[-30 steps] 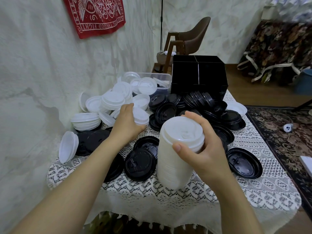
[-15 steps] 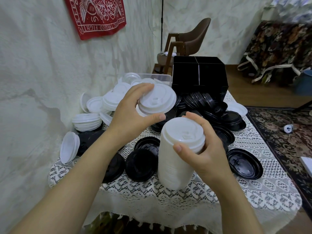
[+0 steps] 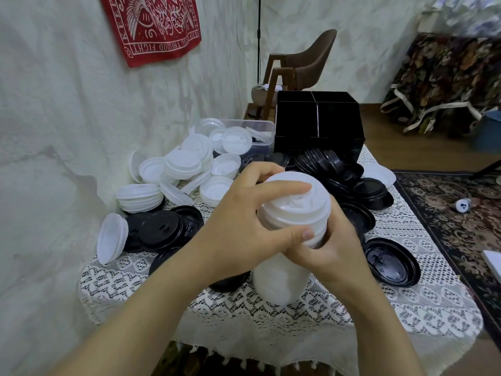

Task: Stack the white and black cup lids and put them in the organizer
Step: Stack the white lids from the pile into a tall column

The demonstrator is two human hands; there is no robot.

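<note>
In the centre of the frame I see my left hand (image 3: 244, 226) curled over a white lid (image 3: 298, 202). The fingers lie across its domed top and the thumb presses its rim, and the lid sits on the tall stack of white lids (image 3: 282, 280). My right hand (image 3: 336, 256) grips that stack from the right side, just under the top. The stack stands upright on the lace tablecloth (image 3: 406, 294).

At upper centre sits the black organizer (image 3: 320, 123), a square box with thin dividers crossing its top. Its insides are too dark for me to tell what it holds. Touching its left side is a clear plastic tub (image 3: 261, 126) with white lids in it, some poking above its rim.

Loose white lids (image 3: 184, 164) are heaped left of centre, round, ridged and slightly translucent. One white lid on edge (image 3: 112, 237) leans against flat black ones at the left. Glossy black lids (image 3: 336, 164) lie in a toppled row just in front of the organizer. A single black lid (image 3: 390, 261) lies upside down at the right, showing its hollow. The cloth is cream openwork with a fringed front edge.
</note>
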